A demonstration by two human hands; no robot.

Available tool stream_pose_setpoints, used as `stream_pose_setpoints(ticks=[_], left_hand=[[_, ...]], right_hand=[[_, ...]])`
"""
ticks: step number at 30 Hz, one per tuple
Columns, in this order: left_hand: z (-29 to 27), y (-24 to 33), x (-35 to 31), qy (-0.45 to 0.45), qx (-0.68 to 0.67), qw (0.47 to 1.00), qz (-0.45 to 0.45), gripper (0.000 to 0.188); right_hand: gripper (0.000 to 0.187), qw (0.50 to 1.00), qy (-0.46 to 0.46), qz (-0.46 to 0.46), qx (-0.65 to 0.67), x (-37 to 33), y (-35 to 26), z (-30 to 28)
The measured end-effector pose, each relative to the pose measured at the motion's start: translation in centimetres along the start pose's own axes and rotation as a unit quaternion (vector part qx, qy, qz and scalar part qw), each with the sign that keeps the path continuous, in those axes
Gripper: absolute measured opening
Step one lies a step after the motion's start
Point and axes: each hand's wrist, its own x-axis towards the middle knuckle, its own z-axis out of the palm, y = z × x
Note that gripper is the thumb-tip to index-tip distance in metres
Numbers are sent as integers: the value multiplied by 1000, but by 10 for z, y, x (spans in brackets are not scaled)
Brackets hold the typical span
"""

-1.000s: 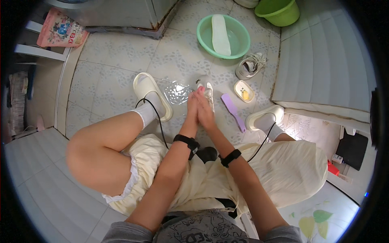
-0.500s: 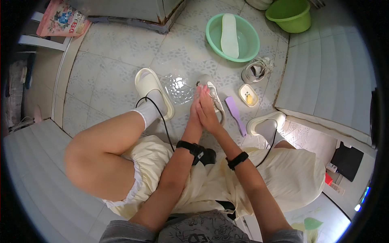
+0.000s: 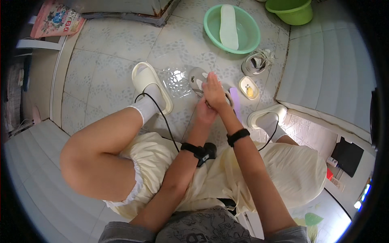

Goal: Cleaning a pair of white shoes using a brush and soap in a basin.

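Pressing my right hand flat over the grey shoe on the wet floor, fingers straight, my left hand curled beneath it, I judge it light, soft, slippery, best gripped round the sole.

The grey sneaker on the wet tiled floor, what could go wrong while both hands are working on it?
1. A puddle lies on the tiled floor beside the cream slipper; that foot could slip.
2. A black cable runs over the lap near the water and might get wet.
3. The right hand and left hand press the grey sneaker close to the small soap dish, which could be knocked.
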Motion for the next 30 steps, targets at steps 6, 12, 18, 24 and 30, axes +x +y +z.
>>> stream_pose_setpoints(ticks=[6,12,18,24,30], left_hand=[[-2,32,-8,106,88,989,51,35],[-3,11,-10,150,323,906,229,38],[4,-10,-4,105,112,986,71,39],[11,28,-5,144,148,977,56,39],[24,5,-8,142,235,961,43,37]], right_hand=[[36,982,-122,65,-130,-8,-93,-45],[63,994,-20,-104,-40,-36,-85,-63],[55,967,-106,-18,229,-34,-8,-27],[50,971,-56,-106,205,-27,-37,-32],[37,929,26,161,332,-4,-36,-62]])
